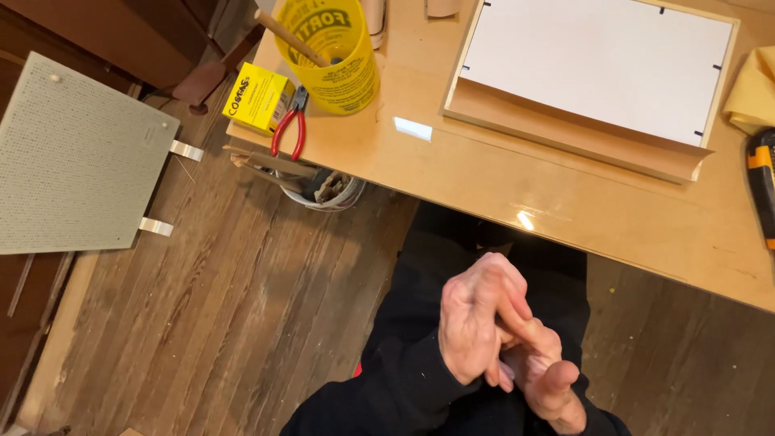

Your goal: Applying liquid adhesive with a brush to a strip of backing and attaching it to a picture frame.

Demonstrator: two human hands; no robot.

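My two hands are pressed together in front of my body, below the near edge of the wooden table (565,218). My left hand (476,315) lies over my right hand (549,379), with its fingers wrapped across the right palm. Neither hand holds an object. Black sleeves cover both arms. On the table's far side lies a wooden picture frame (565,133) face down, with a white backing sheet (601,64) set in it. The hands are well short of the frame and touch nothing on the table.
A yellow plastic tub (335,60) with a wooden stick stands at the table's left end, beside a small yellow box (258,98) and red-handled pliers (289,129). A bucket of scraps (327,190) sits under the table corner. A pegboard panel (73,157) lies left. A yellow cloth (755,89) and a yellow-black tool (761,186) are at right.
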